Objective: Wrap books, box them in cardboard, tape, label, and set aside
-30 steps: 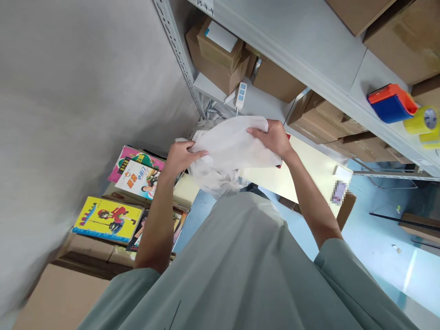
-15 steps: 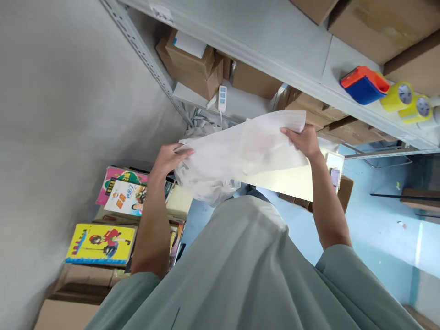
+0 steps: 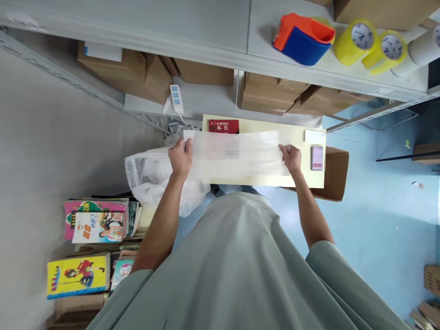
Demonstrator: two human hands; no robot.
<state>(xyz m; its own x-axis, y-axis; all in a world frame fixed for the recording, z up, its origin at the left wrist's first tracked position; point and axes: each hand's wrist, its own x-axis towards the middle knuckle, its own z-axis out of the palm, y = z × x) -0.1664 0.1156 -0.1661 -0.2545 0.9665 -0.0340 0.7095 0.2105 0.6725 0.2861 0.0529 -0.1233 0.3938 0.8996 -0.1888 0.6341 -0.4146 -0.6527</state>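
A translucent white plastic sheet (image 3: 237, 156), perhaps a flat bag, is stretched level between both hands above a pale yellow table (image 3: 261, 179). My left hand (image 3: 181, 158) pinches its left end, thumb on top. At the other end, my right hand (image 3: 291, 157) is closed on the edge. Behind the sheet lies a red book (image 3: 223, 126) with white lettering; its lower part shows only faintly through the plastic.
Crumpled white plastic bags (image 3: 154, 176) hang left of the table. Book stacks (image 3: 98, 227) stand at lower left. An open cardboard box (image 3: 337, 176) is at the table's right end. The shelf above carries an orange-and-blue tape dispenser (image 3: 304, 41), tape rolls (image 3: 355, 41) and cartons.
The view has turned and shifted right. The sheet went from slanted to level and is pulled straighter, lower over the table. The red book's top now shows past it.
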